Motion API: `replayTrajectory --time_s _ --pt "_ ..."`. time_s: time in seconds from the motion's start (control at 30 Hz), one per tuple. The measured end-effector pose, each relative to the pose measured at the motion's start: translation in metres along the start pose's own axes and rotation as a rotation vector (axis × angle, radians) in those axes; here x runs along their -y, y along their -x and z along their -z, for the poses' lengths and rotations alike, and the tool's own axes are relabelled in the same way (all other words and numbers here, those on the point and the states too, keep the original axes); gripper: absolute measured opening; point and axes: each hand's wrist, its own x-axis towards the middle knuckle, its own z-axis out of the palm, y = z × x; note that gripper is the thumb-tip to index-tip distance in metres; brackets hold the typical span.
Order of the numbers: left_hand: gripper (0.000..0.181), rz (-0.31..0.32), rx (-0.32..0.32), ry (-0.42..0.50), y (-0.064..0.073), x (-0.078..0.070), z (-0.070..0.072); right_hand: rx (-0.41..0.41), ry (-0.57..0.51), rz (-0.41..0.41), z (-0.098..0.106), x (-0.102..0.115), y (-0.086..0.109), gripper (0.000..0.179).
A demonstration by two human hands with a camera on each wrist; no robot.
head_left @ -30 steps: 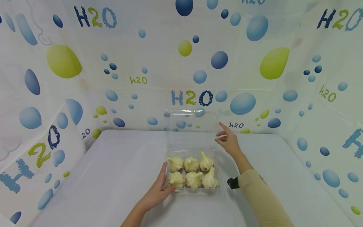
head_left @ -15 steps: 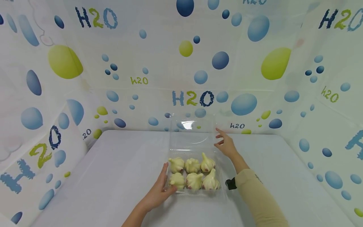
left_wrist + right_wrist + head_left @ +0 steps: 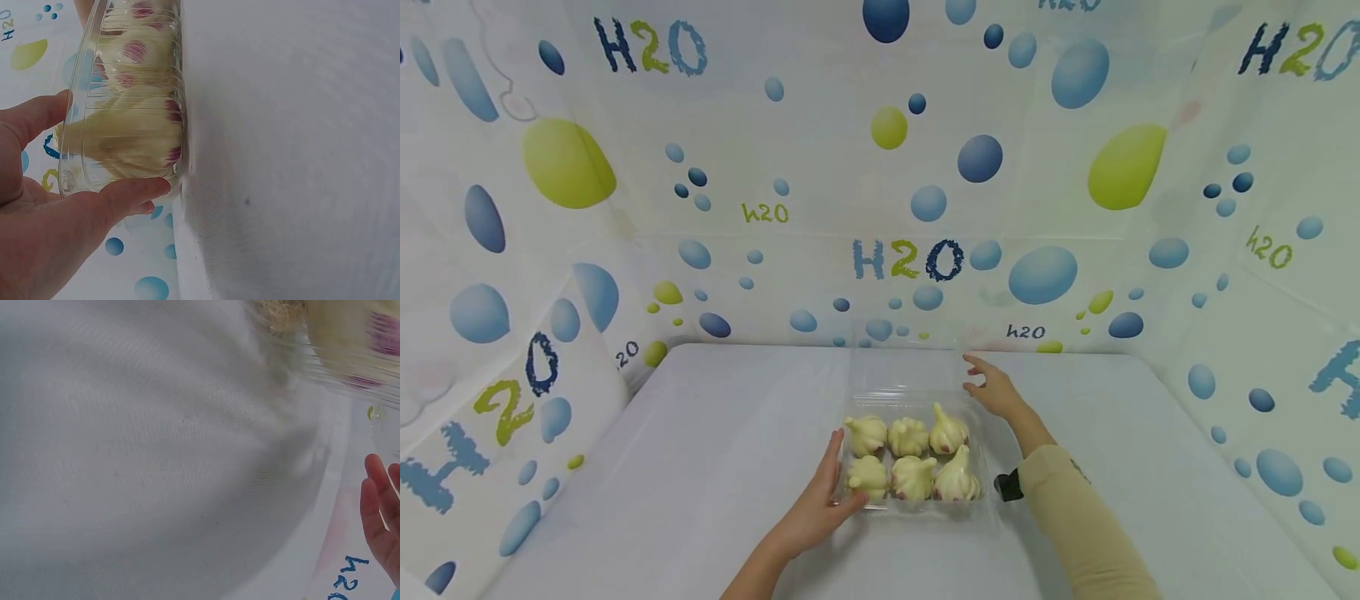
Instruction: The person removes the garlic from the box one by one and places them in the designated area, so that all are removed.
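Observation:
A clear plastic clamshell container (image 3: 917, 507) stands on the white table with its hinged lid (image 3: 906, 371) raised at the back. Several garlic bulbs (image 3: 913, 477) sit inside in two rows. My left hand (image 3: 816, 504) grips the near left corner. In the left wrist view, its thumb is at the rim and other fingers lie along the container's ribbed side (image 3: 134, 106). My right hand (image 3: 996, 390) is at the lid's right edge, fingers extended. Whether they touch the clear lid is hard to see. The right wrist view shows several loosely extended fingers (image 3: 373, 506).
A white cloth covers the table (image 3: 715, 450). Behind and at both sides hangs a white curtain (image 3: 820, 150) printed with blue and green drops and H2O lettering. A black strap-like piece (image 3: 1009, 485) shows at the right sleeve (image 3: 1075, 517).
The lid's upper edge has come down in the view. My right hand has moved lower and slightly left along with it. My left hand stays on the container's corner.

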Motion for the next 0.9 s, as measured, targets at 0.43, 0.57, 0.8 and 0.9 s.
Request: replayTrajectory --time_s 0.43,0.57,0.8,0.9 --pt "0.093 0.011 -0.002 0.0 -0.001 -0.001 -0.001 0.045 0.03 -0.105 -0.005 0.0 0.001 0.049" --pt "0.092 -0.003 0.001 -0.007 -0.001 -0.001 -0.002 0.05 0.032 -0.108 -0.004 0.0 0.003 0.049" --pt "0.091 -0.008 -0.003 -0.026 0.0 -0.004 -0.002 0.027 0.072 -0.069 -0.001 0.0 0.008 0.049" --pt "0.09 -0.01 -0.008 -0.041 0.001 -0.004 -0.001 0.009 0.037 -0.044 0.002 0.002 0.012 0.053"
